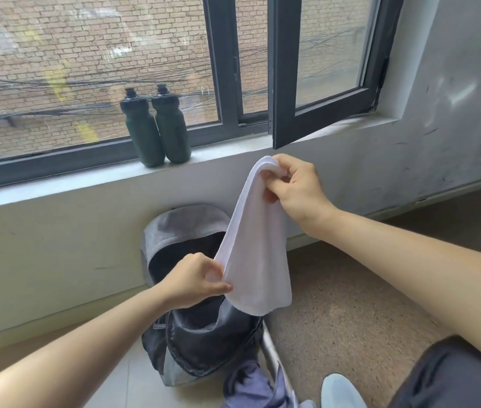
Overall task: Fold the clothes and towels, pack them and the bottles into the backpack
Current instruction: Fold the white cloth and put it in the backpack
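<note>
White towel — hanging in the air above the backpack, pinched at top and lower edge. Grey backpack — open on floor against wall, dark interior. Two dark green bottles upright, side by side on windowsill

White towel pinched between both hands above the open backpack, two bottles on the sill.

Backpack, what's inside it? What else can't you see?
Head view:
- Backpack inside: dark, partly hidden by the white towel held by the left hand and right hand.
- Bottles' contents: opaque.
- Bluish cloth: cut off by the bottom edge.
</note>
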Motion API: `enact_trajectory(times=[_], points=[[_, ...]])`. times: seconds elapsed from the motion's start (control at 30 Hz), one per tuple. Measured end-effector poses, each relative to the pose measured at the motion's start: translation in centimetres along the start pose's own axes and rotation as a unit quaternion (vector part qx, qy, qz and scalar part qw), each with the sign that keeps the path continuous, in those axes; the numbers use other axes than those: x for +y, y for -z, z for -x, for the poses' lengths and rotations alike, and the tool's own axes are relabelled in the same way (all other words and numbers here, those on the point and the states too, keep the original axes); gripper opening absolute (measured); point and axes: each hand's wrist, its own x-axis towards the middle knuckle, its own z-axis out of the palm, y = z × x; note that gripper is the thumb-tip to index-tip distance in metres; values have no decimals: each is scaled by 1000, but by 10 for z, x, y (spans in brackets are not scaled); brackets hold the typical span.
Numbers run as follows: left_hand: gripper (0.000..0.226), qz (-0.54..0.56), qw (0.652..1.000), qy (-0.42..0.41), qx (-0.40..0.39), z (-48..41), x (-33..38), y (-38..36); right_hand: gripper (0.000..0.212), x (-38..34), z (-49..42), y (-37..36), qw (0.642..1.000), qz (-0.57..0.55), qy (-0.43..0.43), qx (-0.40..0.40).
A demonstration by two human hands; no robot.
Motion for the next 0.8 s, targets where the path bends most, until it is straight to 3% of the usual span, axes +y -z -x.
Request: enact_trajectory(times=[0.07,0.2,0.6,0.7,0.8], points=[[21,-17,1000,-3,16,-1,-2,1,9,4,-3,3,1000,13,-3,28],[35,-32,998,25,49,-3,-10,11,11,20,-9,14,996,53,-38,59],[26,105,972,0,209,5,-11,35,19,57,-19,44,973,139,-166,87],[32,115,977,12,181,3,-19,35,21,58,-19,43,975,126,-171,70],[39,4,997,5,81,4,-26,32,19,57,-21,42,979,99,-155,82]])
